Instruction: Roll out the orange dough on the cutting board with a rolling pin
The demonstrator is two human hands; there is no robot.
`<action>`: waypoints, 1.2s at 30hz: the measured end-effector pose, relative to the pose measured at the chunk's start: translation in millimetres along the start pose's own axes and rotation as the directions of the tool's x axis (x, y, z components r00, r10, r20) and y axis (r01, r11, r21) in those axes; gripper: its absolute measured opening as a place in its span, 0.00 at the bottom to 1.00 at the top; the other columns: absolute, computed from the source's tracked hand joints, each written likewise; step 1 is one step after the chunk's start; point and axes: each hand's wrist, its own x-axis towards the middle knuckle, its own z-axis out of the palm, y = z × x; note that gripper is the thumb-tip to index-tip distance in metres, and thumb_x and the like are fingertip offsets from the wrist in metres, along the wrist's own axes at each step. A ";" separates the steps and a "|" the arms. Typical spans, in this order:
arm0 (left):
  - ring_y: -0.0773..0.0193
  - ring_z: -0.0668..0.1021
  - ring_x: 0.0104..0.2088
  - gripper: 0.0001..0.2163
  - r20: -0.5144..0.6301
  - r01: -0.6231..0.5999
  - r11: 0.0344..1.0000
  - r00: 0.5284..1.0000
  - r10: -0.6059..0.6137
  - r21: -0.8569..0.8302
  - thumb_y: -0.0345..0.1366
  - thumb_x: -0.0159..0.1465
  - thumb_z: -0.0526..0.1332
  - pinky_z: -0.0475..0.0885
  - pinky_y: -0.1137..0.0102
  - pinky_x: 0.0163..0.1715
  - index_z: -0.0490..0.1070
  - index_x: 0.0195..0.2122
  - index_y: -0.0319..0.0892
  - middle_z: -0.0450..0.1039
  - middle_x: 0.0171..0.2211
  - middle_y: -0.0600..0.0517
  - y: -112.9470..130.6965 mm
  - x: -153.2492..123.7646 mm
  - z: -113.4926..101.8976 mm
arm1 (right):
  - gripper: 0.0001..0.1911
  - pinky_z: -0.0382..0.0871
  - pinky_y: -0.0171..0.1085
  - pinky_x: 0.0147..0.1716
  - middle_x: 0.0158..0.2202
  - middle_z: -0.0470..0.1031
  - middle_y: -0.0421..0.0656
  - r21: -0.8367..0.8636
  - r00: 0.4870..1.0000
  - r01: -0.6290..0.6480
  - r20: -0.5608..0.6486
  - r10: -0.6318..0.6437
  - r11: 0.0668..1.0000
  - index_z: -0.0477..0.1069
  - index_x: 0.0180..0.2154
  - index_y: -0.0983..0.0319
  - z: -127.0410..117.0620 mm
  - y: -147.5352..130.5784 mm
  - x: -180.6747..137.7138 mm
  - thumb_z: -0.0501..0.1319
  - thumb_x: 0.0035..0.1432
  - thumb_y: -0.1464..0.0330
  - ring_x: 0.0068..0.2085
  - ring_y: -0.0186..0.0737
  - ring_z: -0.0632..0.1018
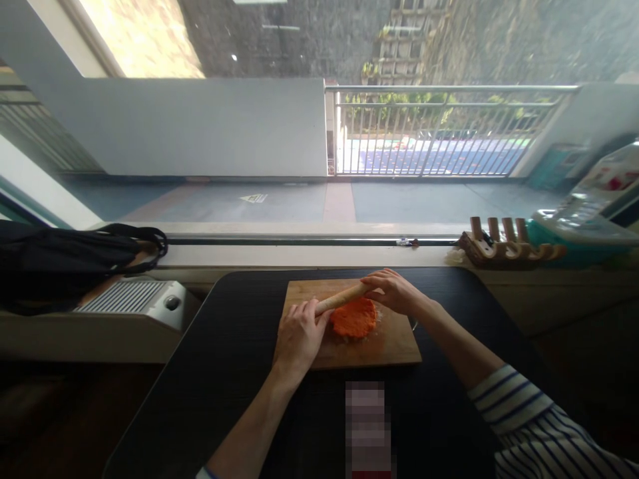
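Slanting across the far half of the wooden board point(394, 346) in the head view, a pale wooden rolling pin point(344, 297) runs from beside the board's left edge up toward its far right corner. The left hand point(298, 336) is wrapped over the pin's left end, reaching across the board's left edge, with its thumb lying just beside the dough. The right hand point(392, 291) has its fingers curled over the pin's other end near the board's far right corner, its wrist above the right edge. Both hands therefore grip the pin, and neither palm can be seen.

The orange dough point(353, 320) sits around the middle of the board, on the near side of the pin and between the two hands. The pin overlaps the dough's far left rim from this angle; whether it presses on it, I cannot tell. Of the two hands, the left seems the closer to the dough, its thumb next to the left rim.

The dough is a flat, roughly round sheet with an uneven, slightly ragged outline, a bumpy matte surface and a strong, even colour. Pale specks lie scattered along its near and right sides. Underneath, the board rests near the far edge of the black worktop point(210, 372), well apart from the worktop's far left corner.
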 end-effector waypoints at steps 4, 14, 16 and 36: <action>0.55 0.75 0.39 0.14 0.064 0.044 0.999 0.997 -0.046 0.025 0.49 0.64 0.53 0.66 0.65 0.34 0.69 0.38 0.44 0.76 0.37 0.49 -2.6 9.2 0.0 | 0.15 0.66 0.40 0.48 0.45 0.77 0.46 0.019 0.998 0.067 -0.002 -0.067 0.998 0.72 0.48 0.60 3.2 3.6 13.6 0.59 0.58 0.67 0.46 0.42 0.75; 0.53 0.71 0.48 0.24 0.170 0.005 1.000 0.985 -0.003 -0.013 0.56 0.62 0.50 0.65 0.61 0.45 0.69 0.44 0.41 0.72 0.46 0.45 -6.9 22.5 -0.5 | 0.15 0.69 0.43 0.44 0.44 0.76 0.47 0.025 0.998 0.016 -0.066 -0.014 1.000 0.71 0.49 0.57 18.3 6.3 -2.9 0.58 0.60 0.67 0.44 0.45 0.75; 0.49 0.68 0.53 0.34 0.213 -0.006 1.000 0.977 0.009 -0.015 0.63 0.56 0.51 0.62 0.57 0.51 0.66 0.50 0.38 0.69 0.51 0.41 -8.4 23.7 -0.4 | 0.14 0.69 0.43 0.45 0.44 0.76 0.47 0.008 0.998 0.000 -0.065 0.000 1.000 0.72 0.48 0.57 17.4 3.3 -5.0 0.57 0.60 0.66 0.44 0.45 0.75; 0.50 0.72 0.49 0.31 0.068 -0.125 0.992 0.990 0.127 -0.026 0.60 0.57 0.54 0.60 0.53 0.55 0.68 0.50 0.39 0.72 0.46 0.42 -24.9 32.2 9.8 | 0.13 0.68 0.41 0.43 0.41 0.74 0.48 0.150 0.983 0.067 -0.182 -0.039 0.986 0.73 0.45 0.61 4.8 2.2 -5.2 0.57 0.61 0.64 0.43 0.42 0.73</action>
